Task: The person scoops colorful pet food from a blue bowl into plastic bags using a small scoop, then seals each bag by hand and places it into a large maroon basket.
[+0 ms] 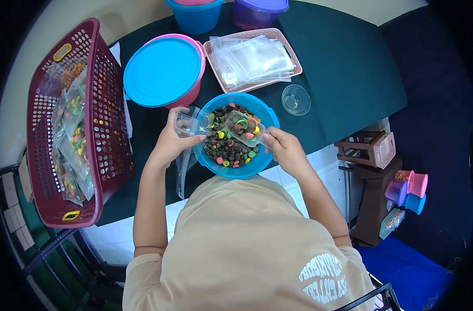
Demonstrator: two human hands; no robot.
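A blue bowl (271,116) full of dark brown pieces mixed with pink, yellow and green rings stands at the table's near edge. My right hand (284,147) grips a translucent scoop (232,136) by its handle, and the scoop carries a heap of the mix above the bowl. At the bowl's left rim, my left hand (173,137) is closed on a clear plastic bag (191,123). The bag's mouth faces the scoop, and its lower part hangs down beside the bowl.
A maroon basket (109,119) with several filled bags stands at left. Behind the bowl are a pink tub with a blue lid (164,70), a pink tray (297,54) of clear bags (252,59) and a small clear cup (296,100). More tubs (197,18) sit at the back.
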